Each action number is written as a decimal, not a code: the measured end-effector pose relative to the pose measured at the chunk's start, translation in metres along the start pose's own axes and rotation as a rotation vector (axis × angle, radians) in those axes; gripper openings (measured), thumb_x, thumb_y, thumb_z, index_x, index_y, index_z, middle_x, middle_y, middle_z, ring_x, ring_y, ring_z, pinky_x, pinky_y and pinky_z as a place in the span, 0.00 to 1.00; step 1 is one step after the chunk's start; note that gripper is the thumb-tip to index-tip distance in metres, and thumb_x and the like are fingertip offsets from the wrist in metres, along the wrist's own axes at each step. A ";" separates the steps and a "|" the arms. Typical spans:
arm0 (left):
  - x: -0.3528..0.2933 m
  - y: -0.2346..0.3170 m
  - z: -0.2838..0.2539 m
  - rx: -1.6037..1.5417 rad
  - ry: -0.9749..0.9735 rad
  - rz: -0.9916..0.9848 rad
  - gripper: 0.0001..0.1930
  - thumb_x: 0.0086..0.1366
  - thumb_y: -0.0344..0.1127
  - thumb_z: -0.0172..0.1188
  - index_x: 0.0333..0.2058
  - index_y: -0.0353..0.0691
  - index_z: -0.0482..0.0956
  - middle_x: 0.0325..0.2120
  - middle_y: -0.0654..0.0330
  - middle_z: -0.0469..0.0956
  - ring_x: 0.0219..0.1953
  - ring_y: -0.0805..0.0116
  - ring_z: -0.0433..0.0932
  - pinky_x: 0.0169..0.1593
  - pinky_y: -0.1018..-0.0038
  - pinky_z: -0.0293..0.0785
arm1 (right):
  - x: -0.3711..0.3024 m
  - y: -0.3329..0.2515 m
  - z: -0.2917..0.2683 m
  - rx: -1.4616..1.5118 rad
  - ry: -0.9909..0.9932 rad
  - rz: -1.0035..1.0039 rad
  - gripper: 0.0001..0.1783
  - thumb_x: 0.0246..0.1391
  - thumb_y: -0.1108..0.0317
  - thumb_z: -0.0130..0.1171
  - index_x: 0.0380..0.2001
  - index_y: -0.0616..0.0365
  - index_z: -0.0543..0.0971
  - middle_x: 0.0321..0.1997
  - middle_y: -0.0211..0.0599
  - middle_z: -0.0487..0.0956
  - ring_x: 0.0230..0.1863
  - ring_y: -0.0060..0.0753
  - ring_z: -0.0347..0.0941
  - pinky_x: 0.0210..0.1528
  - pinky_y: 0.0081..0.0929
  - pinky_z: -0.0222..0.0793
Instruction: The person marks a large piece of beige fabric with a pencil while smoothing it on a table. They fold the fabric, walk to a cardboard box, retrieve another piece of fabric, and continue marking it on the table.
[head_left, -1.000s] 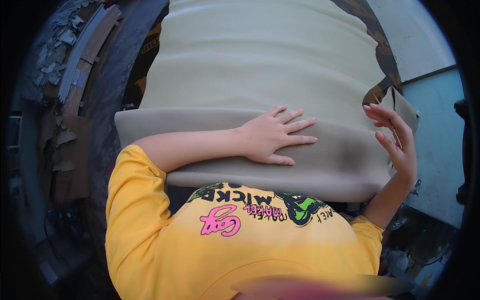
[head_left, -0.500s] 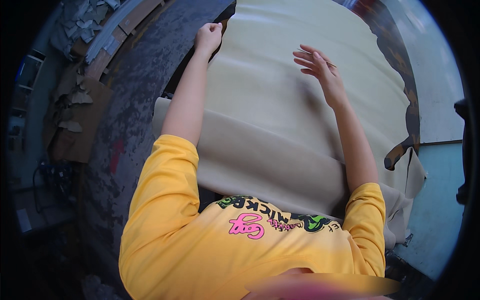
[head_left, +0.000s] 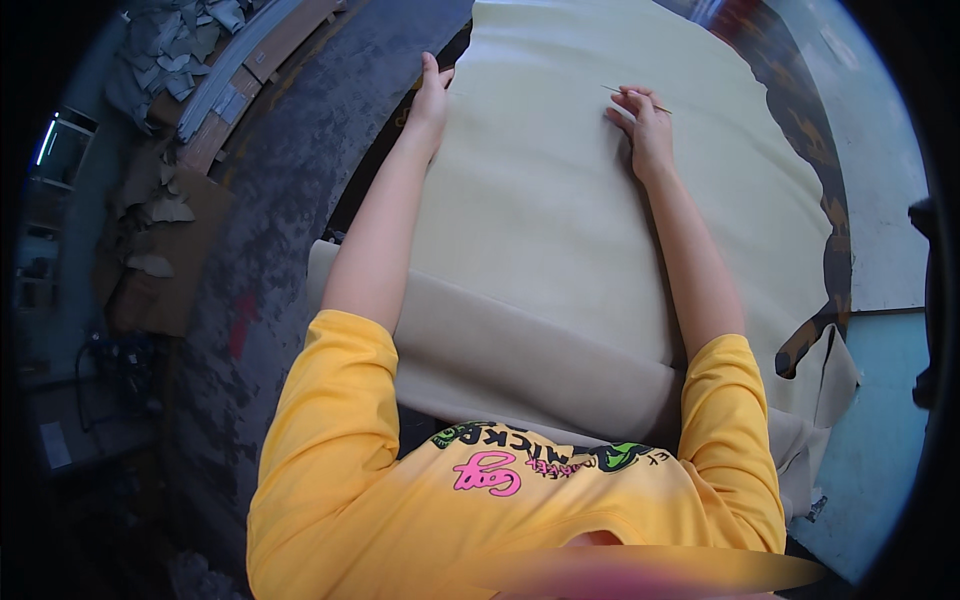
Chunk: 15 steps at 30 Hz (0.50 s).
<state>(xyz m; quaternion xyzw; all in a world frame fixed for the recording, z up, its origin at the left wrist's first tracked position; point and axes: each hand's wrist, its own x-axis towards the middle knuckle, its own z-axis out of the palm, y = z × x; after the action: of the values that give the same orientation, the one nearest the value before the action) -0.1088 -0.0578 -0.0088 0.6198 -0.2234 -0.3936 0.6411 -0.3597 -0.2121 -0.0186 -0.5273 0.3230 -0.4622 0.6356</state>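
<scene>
A large pale leather hide with an irregular outline lies spread before me, its near part hanging as a grey-beige fold. At the hide's left edge is my left hand, thumb raised and apart from the fingers, with nothing seen in it; some of its fingers are hidden. Over the middle of the hide, my right hand pinches a thin pen-like stick that sticks out on both sides of the fingers. I cannot tell whether the stick's tip touches the leather.
A dark patterned surface shows beyond the hide's right edge, beside a pale blue-white panel. At the far left, leather scraps are heaped near flat cardboard. A mottled dark floor runs along the left side.
My left hand has gone from a closed shape to a raised thumb and come slightly nearer. My right hand's loosely spread fingers have drawn together around the stick. The view has shifted slightly.
</scene>
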 end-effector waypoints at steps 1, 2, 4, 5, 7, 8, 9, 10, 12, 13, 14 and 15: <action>-0.006 0.004 0.002 -0.095 -0.030 -0.028 0.44 0.73 0.68 0.23 0.66 0.34 0.62 0.63 0.53 0.69 0.65 0.59 0.67 0.68 0.63 0.60 | 0.002 0.005 0.010 0.016 -0.041 0.002 0.11 0.65 0.67 0.49 0.44 0.62 0.76 0.46 0.36 0.77 0.50 0.26 0.74 0.50 0.31 0.79; -0.011 0.007 0.004 -0.130 -0.059 -0.015 0.44 0.73 0.68 0.23 0.66 0.34 0.62 0.63 0.53 0.69 0.65 0.59 0.67 0.69 0.63 0.59 | 0.006 0.009 0.018 0.032 -0.101 -0.016 0.11 0.65 0.67 0.49 0.44 0.62 0.77 0.46 0.36 0.77 0.50 0.26 0.74 0.49 0.31 0.79; -0.020 0.013 0.006 -0.213 -0.124 0.021 0.44 0.73 0.69 0.21 0.66 0.35 0.62 0.64 0.53 0.68 0.66 0.60 0.66 0.69 0.64 0.59 | 0.015 0.013 0.023 0.061 -0.093 0.001 0.11 0.66 0.67 0.50 0.43 0.62 0.77 0.46 0.36 0.78 0.50 0.28 0.74 0.50 0.31 0.78; -0.023 0.015 0.006 -0.193 -0.146 0.048 0.44 0.73 0.69 0.22 0.66 0.35 0.62 0.64 0.53 0.68 0.66 0.60 0.66 0.69 0.64 0.59 | 0.021 0.015 0.023 0.090 -0.091 0.014 0.11 0.66 0.67 0.50 0.43 0.62 0.77 0.45 0.37 0.78 0.50 0.28 0.74 0.50 0.31 0.78; -0.025 0.017 0.005 -0.161 -0.178 0.078 0.45 0.72 0.69 0.21 0.66 0.35 0.62 0.62 0.53 0.70 0.64 0.61 0.68 0.67 0.65 0.63 | 0.036 0.013 0.015 0.149 -0.090 0.067 0.12 0.67 0.66 0.49 0.44 0.63 0.76 0.46 0.40 0.77 0.51 0.32 0.74 0.52 0.33 0.79; -0.024 0.016 0.004 -0.148 -0.192 0.087 0.45 0.72 0.70 0.21 0.66 0.35 0.62 0.61 0.54 0.72 0.63 0.62 0.70 0.66 0.66 0.64 | 0.044 0.011 0.008 0.217 -0.083 0.067 0.12 0.68 0.67 0.48 0.45 0.64 0.76 0.46 0.40 0.76 0.52 0.33 0.74 0.52 0.33 0.79; -0.022 0.015 0.005 -0.175 -0.179 0.085 0.43 0.73 0.68 0.24 0.64 0.34 0.64 0.60 0.54 0.72 0.62 0.63 0.71 0.65 0.67 0.65 | 0.052 0.008 0.003 0.277 -0.063 0.088 0.12 0.68 0.67 0.48 0.45 0.64 0.76 0.46 0.41 0.76 0.52 0.33 0.73 0.53 0.33 0.79; -0.020 0.013 0.004 -0.204 -0.157 0.077 0.41 0.74 0.66 0.26 0.63 0.34 0.66 0.59 0.54 0.73 0.60 0.63 0.72 0.64 0.67 0.66 | 0.056 0.006 -0.002 0.334 -0.016 0.120 0.13 0.68 0.67 0.47 0.46 0.65 0.75 0.47 0.42 0.76 0.52 0.34 0.73 0.53 0.33 0.79; -0.015 0.009 0.004 -0.220 -0.119 0.073 0.34 0.76 0.60 0.33 0.60 0.34 0.69 0.57 0.54 0.75 0.58 0.65 0.73 0.62 0.69 0.68 | 0.057 0.003 -0.003 0.294 -0.029 0.086 0.13 0.69 0.68 0.46 0.47 0.65 0.74 0.48 0.42 0.75 0.54 0.33 0.73 0.54 0.33 0.79; -0.012 0.006 0.003 -0.208 -0.106 0.074 0.30 0.77 0.56 0.38 0.59 0.34 0.71 0.56 0.55 0.76 0.57 0.66 0.74 0.61 0.69 0.68 | 0.054 0.004 0.001 0.226 -0.037 0.055 0.13 0.69 0.67 0.46 0.47 0.66 0.74 0.48 0.42 0.75 0.54 0.33 0.73 0.55 0.34 0.79; -0.010 0.004 0.003 -0.199 -0.091 0.075 0.26 0.77 0.51 0.42 0.58 0.34 0.72 0.55 0.55 0.77 0.56 0.67 0.75 0.60 0.70 0.69 | 0.048 0.004 0.006 0.147 -0.024 0.040 0.14 0.69 0.67 0.47 0.48 0.66 0.74 0.47 0.43 0.76 0.54 0.33 0.74 0.56 0.34 0.78; -0.009 0.001 0.003 -0.165 -0.069 0.105 0.23 0.77 0.47 0.44 0.57 0.34 0.73 0.54 0.56 0.78 0.55 0.68 0.76 0.59 0.71 0.70 | 0.038 0.006 0.014 0.082 -0.058 0.006 0.13 0.69 0.66 0.47 0.46 0.62 0.76 0.47 0.37 0.77 0.52 0.27 0.74 0.51 0.31 0.78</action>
<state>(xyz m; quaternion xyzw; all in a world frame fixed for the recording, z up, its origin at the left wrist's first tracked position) -0.1157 -0.0526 -0.0053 0.5384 -0.2442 -0.3976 0.7017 -0.3314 -0.2421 -0.0182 -0.5131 0.2867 -0.4577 0.6671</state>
